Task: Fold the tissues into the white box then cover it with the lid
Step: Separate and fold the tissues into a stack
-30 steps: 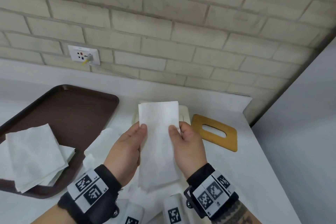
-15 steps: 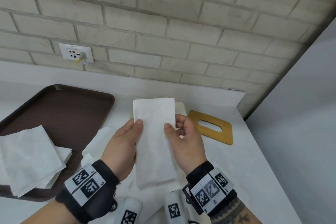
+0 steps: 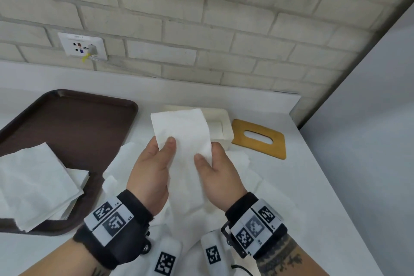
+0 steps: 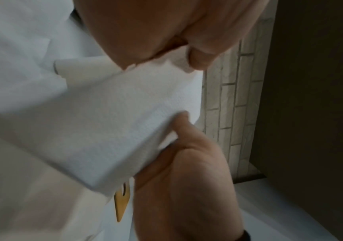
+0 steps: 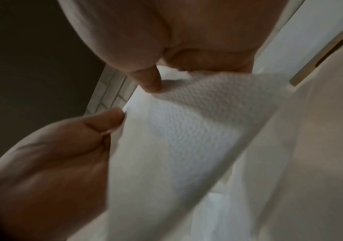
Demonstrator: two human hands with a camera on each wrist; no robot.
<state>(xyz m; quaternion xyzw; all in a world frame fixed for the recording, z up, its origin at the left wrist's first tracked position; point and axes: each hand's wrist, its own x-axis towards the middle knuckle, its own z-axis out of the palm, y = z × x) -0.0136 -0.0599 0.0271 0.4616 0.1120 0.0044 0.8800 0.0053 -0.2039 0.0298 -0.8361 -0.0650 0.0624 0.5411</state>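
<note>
Over the white counter [image 3: 313, 186], both hands pinch the tissue's [image 3: 186, 141] apparently folded edges.

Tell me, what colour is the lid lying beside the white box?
The lid is yellowish brown, like wood; the head view shows it best.

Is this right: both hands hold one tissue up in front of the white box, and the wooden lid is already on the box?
Not quite. The lid is not on the white box; it lies flat on the counter to the right of the box, as the head view shows. The rest stands: the left hand and the right hand both hold one tissue up in front of the box.
</note>
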